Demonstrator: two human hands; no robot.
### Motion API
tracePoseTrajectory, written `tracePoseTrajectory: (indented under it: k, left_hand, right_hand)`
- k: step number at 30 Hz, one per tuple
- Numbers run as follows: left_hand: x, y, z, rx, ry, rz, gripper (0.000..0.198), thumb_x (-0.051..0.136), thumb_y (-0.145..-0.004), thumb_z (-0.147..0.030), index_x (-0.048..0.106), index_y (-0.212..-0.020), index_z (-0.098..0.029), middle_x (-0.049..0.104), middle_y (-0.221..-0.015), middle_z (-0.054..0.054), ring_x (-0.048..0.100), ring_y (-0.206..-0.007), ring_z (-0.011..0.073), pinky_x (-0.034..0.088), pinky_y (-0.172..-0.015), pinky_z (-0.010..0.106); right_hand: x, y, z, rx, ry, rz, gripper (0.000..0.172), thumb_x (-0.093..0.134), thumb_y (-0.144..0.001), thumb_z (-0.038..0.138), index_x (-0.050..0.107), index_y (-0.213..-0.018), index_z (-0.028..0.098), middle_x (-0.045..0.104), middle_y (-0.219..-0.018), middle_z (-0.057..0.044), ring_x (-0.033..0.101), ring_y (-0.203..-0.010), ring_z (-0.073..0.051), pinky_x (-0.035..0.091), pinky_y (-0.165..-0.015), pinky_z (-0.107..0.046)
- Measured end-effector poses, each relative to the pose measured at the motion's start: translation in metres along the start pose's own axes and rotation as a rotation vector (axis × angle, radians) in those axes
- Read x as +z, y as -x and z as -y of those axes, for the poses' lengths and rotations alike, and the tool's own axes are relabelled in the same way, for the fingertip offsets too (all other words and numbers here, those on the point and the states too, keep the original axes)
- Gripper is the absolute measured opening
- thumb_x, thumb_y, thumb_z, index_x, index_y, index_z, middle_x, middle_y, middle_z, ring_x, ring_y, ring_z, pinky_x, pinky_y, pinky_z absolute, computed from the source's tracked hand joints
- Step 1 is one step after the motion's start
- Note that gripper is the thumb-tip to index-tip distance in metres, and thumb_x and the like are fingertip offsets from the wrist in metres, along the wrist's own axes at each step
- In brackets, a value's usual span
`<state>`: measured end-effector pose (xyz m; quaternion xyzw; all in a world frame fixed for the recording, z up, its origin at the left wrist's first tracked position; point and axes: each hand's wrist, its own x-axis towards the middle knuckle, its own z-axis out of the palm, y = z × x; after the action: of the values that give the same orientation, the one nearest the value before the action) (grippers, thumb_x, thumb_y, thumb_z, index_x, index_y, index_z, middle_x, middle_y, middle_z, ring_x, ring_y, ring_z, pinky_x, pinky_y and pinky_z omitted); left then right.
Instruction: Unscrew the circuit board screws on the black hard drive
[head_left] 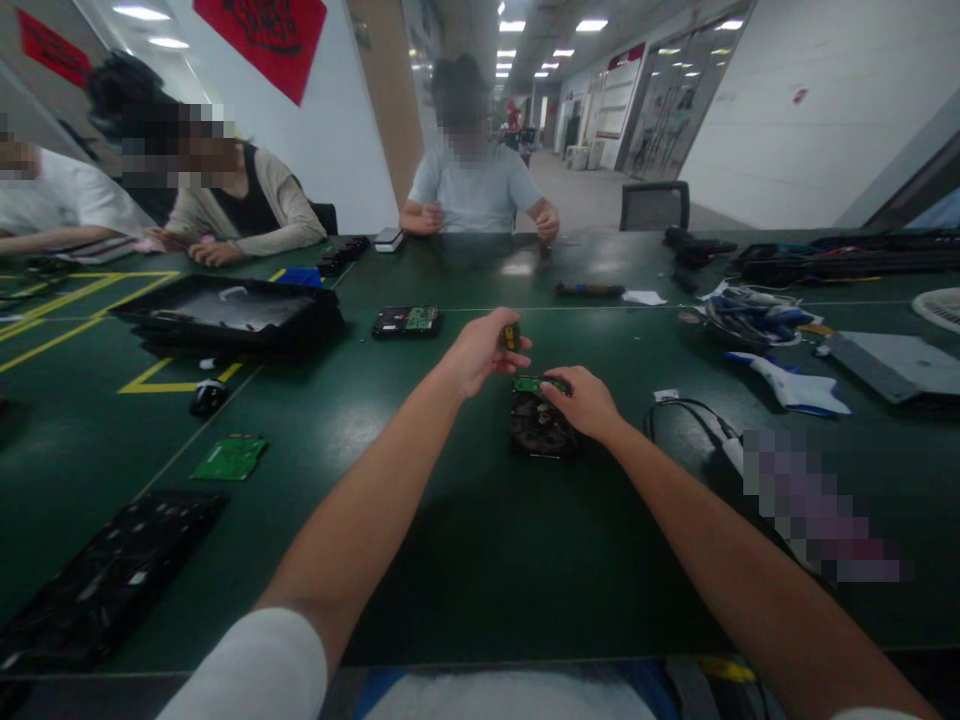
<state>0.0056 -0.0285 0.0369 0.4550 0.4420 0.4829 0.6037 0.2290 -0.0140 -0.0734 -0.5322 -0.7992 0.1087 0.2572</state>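
Note:
A hard drive [541, 428], dark with a green circuit board at its far end, lies on the green table in front of me. My right hand [586, 402] grips its far right side, thumb and fingers around that edge. Just above and left of the drive, my left hand [484, 352] is closed around a black-and-yellow tool handle [511, 337]; its tip cannot be made out. Farther back on the table is a second hard drive [406, 321] with a green board showing.
On the left are a black tray [225, 300], a computer mouse [208, 397], a green circuit board [230, 457] and a black panel [112, 570]. Gloves [787, 383], a metal box [900, 365] and a cable [697, 405] lie right. A person [472, 180] sits opposite; others sit left.

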Motion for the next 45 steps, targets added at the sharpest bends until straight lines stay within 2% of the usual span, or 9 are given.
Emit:
tracePoseTrajectory:
  k: [5,10,14,19,26,33,37,40,45]
  left_hand:
    - [-0.0039,-0.0030,0.0006,0.100,-0.127,-0.071,0.030,0.062,-0.091,-0.044,0.071,-0.087,-0.016,0.071,-0.097,0.008,0.057,-0.055,0.0087,0.039,-0.049,0.024]
    - [-0.0008,0.0009,-0.0018,0.030,-0.045,-0.021,0.025,0.063,-0.090,-0.041,0.067,-0.098,-0.018,0.073,-0.097,0.007,0.062,-0.056,0.0118,0.042,-0.049,0.025]
    - [-0.0010,0.0012,-0.0024,-0.028,0.031,0.029,0.024,0.060,-0.092,-0.042,0.061,-0.095,-0.019,0.075,-0.099,0.009,0.066,-0.058,0.0142,0.046,-0.051,0.026]
    - [-0.0037,-0.0013,-0.0025,0.019,-0.044,-0.069,0.026,0.059,-0.091,-0.040,0.068,-0.090,-0.016,0.072,-0.093,0.008,0.064,-0.057,0.0123,0.045,-0.050,0.024]
    - [-0.0041,-0.0005,0.0006,-0.047,0.034,0.071,0.026,0.061,-0.091,-0.043,0.064,-0.094,-0.018,0.076,-0.096,0.009,0.067,-0.059,0.0139,0.048,-0.052,0.025]
    - [-0.0064,-0.0014,-0.0010,0.012,-0.044,-0.011,0.029,0.058,-0.091,-0.042,0.070,-0.090,-0.016,0.074,-0.095,0.010,0.068,-0.061,0.0134,0.046,-0.052,0.024]
    - [-0.0049,0.0015,-0.0022,0.027,-0.088,0.049,0.032,0.059,-0.092,-0.043,0.073,-0.097,-0.015,0.074,-0.099,0.010,0.068,-0.061,0.0133,0.045,-0.050,0.023]
    - [-0.0031,0.0016,-0.0001,-0.002,-0.034,0.086,0.028,0.059,-0.093,-0.043,0.067,-0.099,-0.017,0.076,-0.101,0.010,0.069,-0.061,0.0147,0.047,-0.051,0.024]
    - [-0.0053,-0.0016,0.0016,0.011,-0.025,0.039,0.028,0.058,-0.093,-0.044,0.067,-0.093,-0.017,0.077,-0.101,0.011,0.072,-0.064,0.0146,0.049,-0.053,0.024]
  right_hand:
    - [-0.0003,0.0002,-0.0005,0.019,0.003,0.009,0.033,0.060,-0.107,0.044,0.075,-0.128,0.023,0.075,-0.125,-0.011,0.068,-0.115,-0.027,0.051,-0.098,-0.038]
    - [-0.0004,-0.0001,-0.0005,0.026,-0.003,0.008,0.033,0.060,-0.107,0.045,0.076,-0.128,0.024,0.075,-0.124,-0.011,0.068,-0.113,-0.027,0.050,-0.097,-0.038]
    - [-0.0003,-0.0006,-0.0011,0.025,-0.004,0.010,0.034,0.060,-0.107,0.044,0.075,-0.128,0.023,0.075,-0.124,-0.011,0.069,-0.111,-0.027,0.050,-0.096,-0.038]
    - [0.0000,-0.0002,-0.0021,0.014,-0.004,0.009,0.035,0.060,-0.107,0.045,0.075,-0.128,0.022,0.075,-0.125,-0.011,0.069,-0.112,-0.027,0.050,-0.097,-0.038]
    - [-0.0009,0.0003,0.0002,0.005,-0.011,0.001,0.033,0.060,-0.107,0.043,0.076,-0.128,0.022,0.075,-0.124,-0.011,0.068,-0.114,-0.027,0.051,-0.100,-0.039]
    - [-0.0021,0.0008,0.0008,0.008,-0.025,0.006,0.033,0.060,-0.106,0.043,0.076,-0.128,0.024,0.075,-0.126,-0.011,0.068,-0.116,-0.027,0.051,-0.102,-0.040]
    - [-0.0028,0.0003,0.0020,0.023,-0.015,0.015,0.035,0.060,-0.106,0.044,0.076,-0.129,0.022,0.075,-0.125,-0.012,0.068,-0.115,-0.027,0.051,-0.100,-0.039]
    - [-0.0027,-0.0001,0.0028,0.031,-0.005,0.021,0.035,0.060,-0.106,0.044,0.076,-0.129,0.022,0.075,-0.124,-0.011,0.068,-0.113,-0.027,0.051,-0.100,-0.039]
    - [-0.0028,0.0006,0.0033,0.037,-0.019,0.012,0.034,0.060,-0.106,0.044,0.076,-0.128,0.023,0.074,-0.125,-0.011,0.068,-0.109,-0.027,0.051,-0.097,-0.039]
